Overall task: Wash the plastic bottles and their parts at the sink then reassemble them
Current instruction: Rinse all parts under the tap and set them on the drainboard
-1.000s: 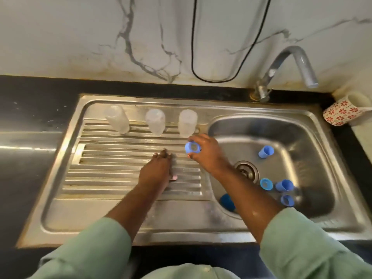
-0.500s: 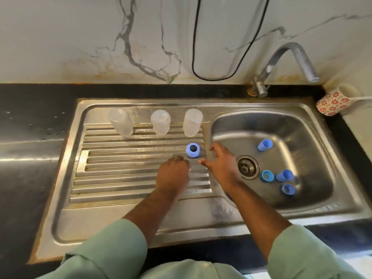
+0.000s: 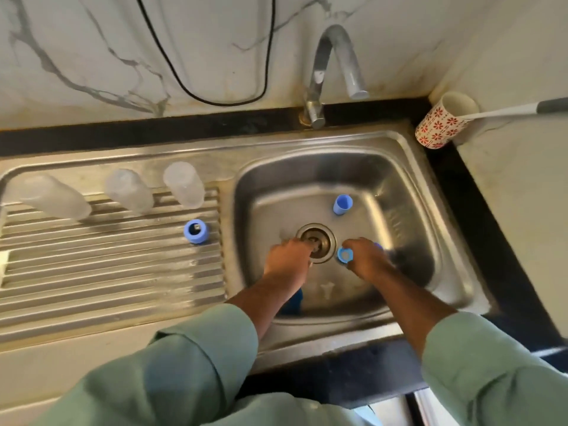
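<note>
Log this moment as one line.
left hand in basin near drain | right hand holds blue cap | three bottles on drainboard

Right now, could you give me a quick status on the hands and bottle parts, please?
Right hand picking a blue cap beside the drain; left hand curled, contents unclear. Three bottles on drainboard.
</note>
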`<state>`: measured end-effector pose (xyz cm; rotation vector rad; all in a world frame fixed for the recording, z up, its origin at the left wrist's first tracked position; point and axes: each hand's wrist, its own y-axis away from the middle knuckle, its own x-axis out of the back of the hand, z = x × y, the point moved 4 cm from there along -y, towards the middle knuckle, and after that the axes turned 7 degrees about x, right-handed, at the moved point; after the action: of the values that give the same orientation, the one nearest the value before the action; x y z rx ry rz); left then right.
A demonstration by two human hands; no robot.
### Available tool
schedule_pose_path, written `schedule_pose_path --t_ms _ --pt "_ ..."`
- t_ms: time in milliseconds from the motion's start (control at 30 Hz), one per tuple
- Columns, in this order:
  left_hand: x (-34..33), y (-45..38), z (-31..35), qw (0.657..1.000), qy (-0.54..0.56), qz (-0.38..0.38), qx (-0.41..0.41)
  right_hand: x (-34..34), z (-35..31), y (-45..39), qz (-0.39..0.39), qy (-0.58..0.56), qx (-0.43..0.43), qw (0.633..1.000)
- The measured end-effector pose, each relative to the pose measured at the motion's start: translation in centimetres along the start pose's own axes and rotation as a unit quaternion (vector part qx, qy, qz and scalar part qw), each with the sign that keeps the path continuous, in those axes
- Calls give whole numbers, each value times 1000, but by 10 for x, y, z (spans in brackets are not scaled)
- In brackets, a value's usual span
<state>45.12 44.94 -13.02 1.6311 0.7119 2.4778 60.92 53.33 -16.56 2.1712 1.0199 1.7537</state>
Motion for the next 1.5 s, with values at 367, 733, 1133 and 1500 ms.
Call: schedule_pose_path --t_ms 367,733,1133,1500 --pt "-44 -70 35 973 38 -73 216 -33 33 -55 -84 113 79 987" --pt "137 -140 52 880 370 283 94 21 -6 -75 -2 -616 5 788" --pt "160 -165 24 809 484 214 258 42 -19 -108 6 -723 51 689" --pt "161 -172 16 808 492 166 280 39 -29 -113 -18 -786 -15 618"
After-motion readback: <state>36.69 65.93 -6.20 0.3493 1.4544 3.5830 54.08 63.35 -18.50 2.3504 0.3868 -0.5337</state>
